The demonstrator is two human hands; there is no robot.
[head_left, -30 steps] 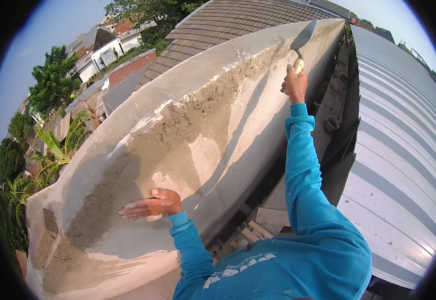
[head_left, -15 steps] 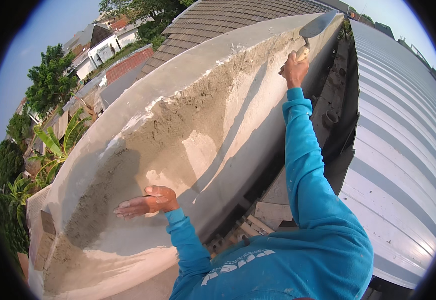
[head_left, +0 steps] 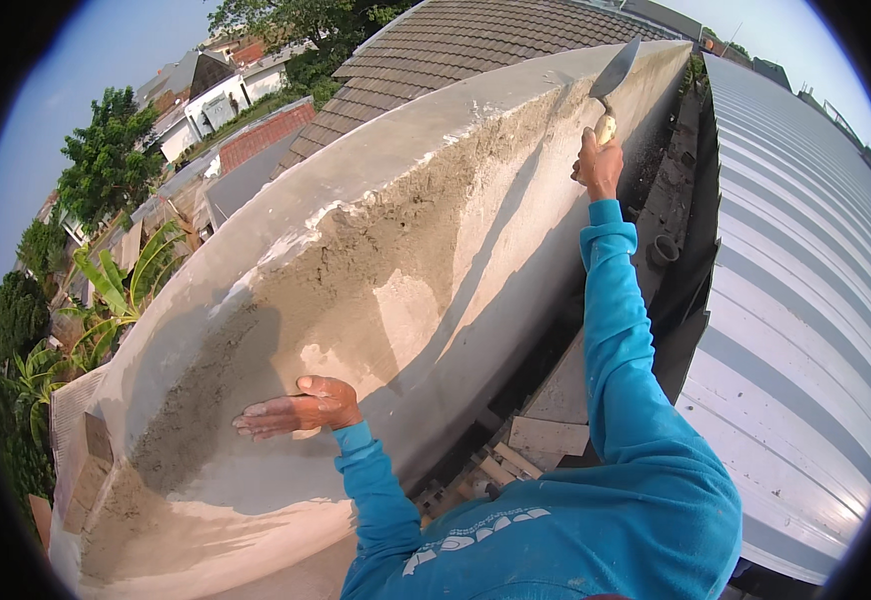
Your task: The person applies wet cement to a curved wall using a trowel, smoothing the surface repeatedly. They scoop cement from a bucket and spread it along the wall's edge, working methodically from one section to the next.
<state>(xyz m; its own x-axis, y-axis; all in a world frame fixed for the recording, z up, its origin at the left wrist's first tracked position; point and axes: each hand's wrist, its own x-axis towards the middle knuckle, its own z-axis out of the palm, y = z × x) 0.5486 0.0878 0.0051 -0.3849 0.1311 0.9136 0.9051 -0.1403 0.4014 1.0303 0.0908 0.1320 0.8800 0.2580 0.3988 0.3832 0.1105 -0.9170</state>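
My right hand (head_left: 599, 163) grips the pale handle of a trowel (head_left: 616, 72) at the far end of a wall. The grey metal blade points up and away, by the wall's top edge; whether it touches the wall I cannot tell. At the left, my left hand (head_left: 301, 405) is stretched out flat with the fingers pointing left, in front of or against the wall face. Nothing shows in it. Damp brown mortar (head_left: 366, 245) lies in a rough band along the upper part of the wall (head_left: 426, 350), with smoother grey and pale patches below.
A corrugated metal roof (head_left: 796, 310) slopes away on the right. Between it and the wall runs a dark gap with boards (head_left: 551, 436) and a round pot-like thing (head_left: 664, 250). Beyond the wall are a tiled roof (head_left: 476, 55), houses and trees (head_left: 106, 150).
The trowel's blade has turned to stand more upright and has come slightly lower. My right hand has moved down and a little right. The left hand stays nearly where it was.
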